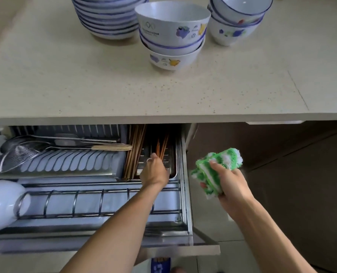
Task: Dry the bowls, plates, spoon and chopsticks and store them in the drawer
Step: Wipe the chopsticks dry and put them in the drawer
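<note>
The drawer [185, 194] stood pulled out below the tabletop [65, 79]. The left hand [154, 172] reached into the drawer's right rear compartment at about 12 o'clock from the wrist, fingers [154, 156] at the reddish chopsticks [161, 147] lying in the steel tray [172, 175] — whether they gripped the sticks could not be told. A larger bundle of brown chopsticks [134, 150] lay just beside, at 9 o'clock. The right hand [230, 186] was outside the drawer at 3 o'clock, fingers curled round a green-and-white cloth [217, 170]. On the tabletop: a stack of plates [106, 18] at 11 o'clock, stacked bowls [171, 36] at 12, more bowls [236, 20] at 1. In the drawer — a white bowl [2, 203] on its side in the wire rack [96, 203] at 9 o'clock, with a strainer [19, 154] and ladles [69, 138] behind.
</note>
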A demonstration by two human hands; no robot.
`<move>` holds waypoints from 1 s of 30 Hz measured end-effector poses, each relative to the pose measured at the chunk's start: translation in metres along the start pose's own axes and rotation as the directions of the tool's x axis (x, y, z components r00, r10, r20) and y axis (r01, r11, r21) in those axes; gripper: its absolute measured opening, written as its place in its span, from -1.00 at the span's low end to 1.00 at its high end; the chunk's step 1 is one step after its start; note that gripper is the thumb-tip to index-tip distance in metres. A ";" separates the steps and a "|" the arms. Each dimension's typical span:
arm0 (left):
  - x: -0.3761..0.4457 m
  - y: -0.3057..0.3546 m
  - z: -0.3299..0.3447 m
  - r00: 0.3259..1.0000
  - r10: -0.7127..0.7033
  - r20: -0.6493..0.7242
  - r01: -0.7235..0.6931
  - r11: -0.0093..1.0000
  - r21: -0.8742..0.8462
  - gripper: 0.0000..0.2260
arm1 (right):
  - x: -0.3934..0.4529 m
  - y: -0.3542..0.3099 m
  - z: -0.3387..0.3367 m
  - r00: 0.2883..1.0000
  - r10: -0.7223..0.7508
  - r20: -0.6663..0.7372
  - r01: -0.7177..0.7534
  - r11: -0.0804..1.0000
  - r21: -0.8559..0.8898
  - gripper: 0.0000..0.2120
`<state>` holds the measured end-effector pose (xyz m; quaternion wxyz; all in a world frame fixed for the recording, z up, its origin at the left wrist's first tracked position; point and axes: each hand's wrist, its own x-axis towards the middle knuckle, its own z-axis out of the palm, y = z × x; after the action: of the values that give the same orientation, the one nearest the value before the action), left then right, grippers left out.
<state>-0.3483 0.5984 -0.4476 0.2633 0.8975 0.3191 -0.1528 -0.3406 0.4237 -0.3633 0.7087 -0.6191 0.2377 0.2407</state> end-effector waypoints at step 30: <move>-0.169 0.143 -0.102 0.788 0.599 0.143 -0.557 0.793 -0.249 -0.61 | -0.130 -0.090 -0.081 0.993 -0.082 0.079 0.084 0.996 -0.024 -0.83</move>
<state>-0.3708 0.4798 -0.2363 0.4161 0.9001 0.0110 -0.1285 -0.3869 0.3270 -0.2216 0.7184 -0.6282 0.1806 0.2380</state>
